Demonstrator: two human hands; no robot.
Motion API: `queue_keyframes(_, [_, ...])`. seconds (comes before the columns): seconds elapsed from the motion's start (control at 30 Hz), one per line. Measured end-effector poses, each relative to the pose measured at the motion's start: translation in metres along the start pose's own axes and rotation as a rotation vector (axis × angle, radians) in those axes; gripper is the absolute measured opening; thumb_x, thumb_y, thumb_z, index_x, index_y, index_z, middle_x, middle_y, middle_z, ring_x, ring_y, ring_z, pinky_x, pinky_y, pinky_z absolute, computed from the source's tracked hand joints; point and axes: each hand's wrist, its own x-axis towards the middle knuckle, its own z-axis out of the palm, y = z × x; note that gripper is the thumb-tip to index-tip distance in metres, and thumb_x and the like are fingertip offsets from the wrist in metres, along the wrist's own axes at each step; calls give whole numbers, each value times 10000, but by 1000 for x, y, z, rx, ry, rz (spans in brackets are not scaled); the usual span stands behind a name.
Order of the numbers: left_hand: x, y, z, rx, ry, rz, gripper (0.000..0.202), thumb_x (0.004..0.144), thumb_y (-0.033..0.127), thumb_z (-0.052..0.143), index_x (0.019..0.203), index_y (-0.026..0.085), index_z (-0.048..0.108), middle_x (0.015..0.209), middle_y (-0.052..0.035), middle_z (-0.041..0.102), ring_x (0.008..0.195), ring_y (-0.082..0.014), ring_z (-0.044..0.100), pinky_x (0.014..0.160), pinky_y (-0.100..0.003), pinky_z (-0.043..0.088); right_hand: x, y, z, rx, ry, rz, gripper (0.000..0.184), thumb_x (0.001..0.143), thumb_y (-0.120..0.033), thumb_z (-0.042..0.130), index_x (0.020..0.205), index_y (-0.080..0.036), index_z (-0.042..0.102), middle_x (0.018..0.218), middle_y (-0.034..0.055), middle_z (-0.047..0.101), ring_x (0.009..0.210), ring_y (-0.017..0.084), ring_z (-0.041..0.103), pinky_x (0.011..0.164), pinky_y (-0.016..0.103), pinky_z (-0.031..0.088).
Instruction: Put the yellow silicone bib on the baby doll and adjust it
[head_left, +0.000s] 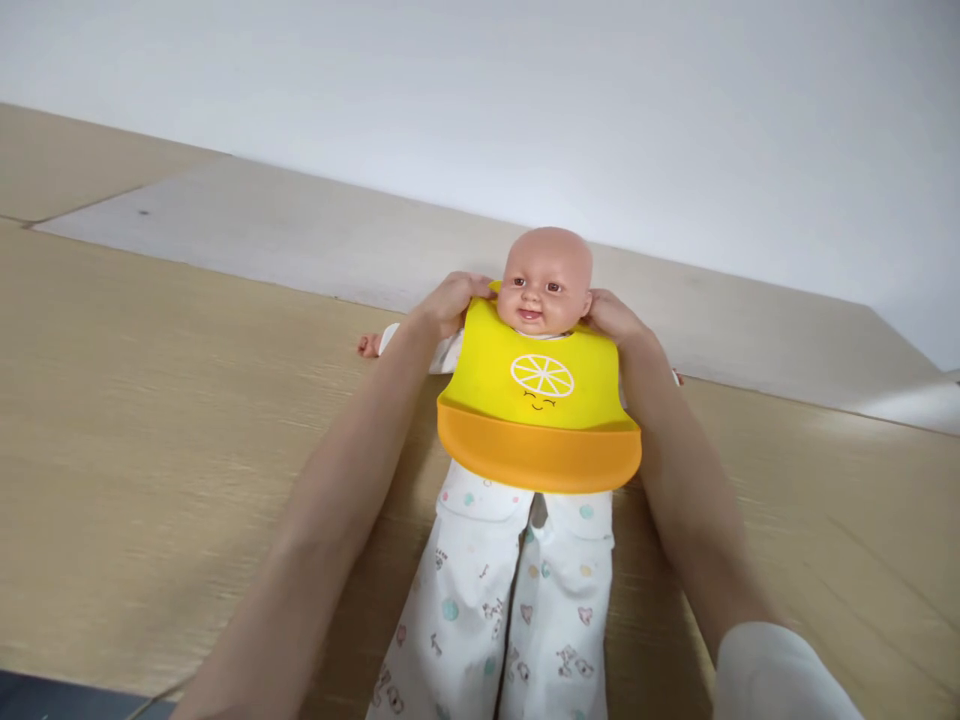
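Note:
A baby doll point(559, 252) in white printed clothes lies on its back with its legs toward me. On its chest is a yellow bib point(487, 370) with a lemon slice print and an orange catch pocket point(540, 455) along the bottom. My left hand point(455, 298) is closed at the bib's upper left, beside the doll's neck. On the other side, my right hand point(613, 315) has its fingers curled behind the doll's neck at the bib's upper right. The fingertips of both hands and the ends of the bib strap are hidden behind the neck.
The doll rests on a light wooden surface point(187, 420). A pale strip of board point(300, 215) runs behind its head, against a white wall point(480, 100). A dark area point(60, 697) with a thin cord shows at the lower left corner.

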Motion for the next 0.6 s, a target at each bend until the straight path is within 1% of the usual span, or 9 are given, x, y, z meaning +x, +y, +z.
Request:
queue_keyframes(0.07, [0,0,-2,-26,-35,23,136,637,151,648,746,106,714,723,-60,707,640,-180,641,638,-293,522,-5,-6,-4,111,-29,-20,180,614,-261,723,727,-132,669,753,74,697,667,181,627,608,301,537])
queue_keyframes(0.13, [1,0,-2,-21,-40,44,141,619,160,669,747,120,712,718,-48,707,648,-182,646,642,-290,526,-6,-10,-8,148,6,-81,202,601,-253,751,745,-131,681,768,81,700,690,193,642,622,317,541])
queue_keyframes(0.2, [3,1,0,5,8,54,110,611,162,678,714,129,697,674,-35,690,619,-175,633,609,-277,513,-3,-10,-10,144,93,-119,162,609,-207,729,735,-119,679,742,71,690,687,188,640,622,309,532])
queue_keyframes(0.27, [4,3,4,56,87,70,76,613,149,662,685,134,679,628,-26,664,566,-160,603,557,-258,479,4,-8,-8,150,163,-116,102,623,-158,669,714,-110,663,666,43,657,626,161,611,598,285,508])
queue_keyframes(0.37, [5,4,12,114,199,116,51,636,135,623,675,142,655,603,-12,637,529,-141,574,516,-237,433,13,-4,-4,172,208,-130,106,651,-132,600,740,-109,655,614,9,621,560,123,568,581,259,487])
queue_keyframes(0.43, [5,4,16,131,244,148,38,657,139,606,673,150,639,598,-3,623,532,-133,567,507,-225,412,14,-4,-1,179,226,-152,120,674,-130,581,765,-111,656,648,11,635,580,117,577,598,251,492])
queue_keyframes(0.5, [4,5,18,140,267,162,39,666,136,595,678,156,627,587,4,609,524,-126,550,497,-220,395,12,-8,1,186,218,-148,116,691,-126,570,771,-113,652,697,23,653,634,124,604,631,250,504])
queue_keyframes(0.6, [3,7,22,132,284,138,68,668,125,608,719,167,619,596,8,606,539,-134,553,518,-235,411,7,-14,3,199,184,-140,106,711,-123,557,769,-118,645,760,38,673,730,142,641,684,255,522])
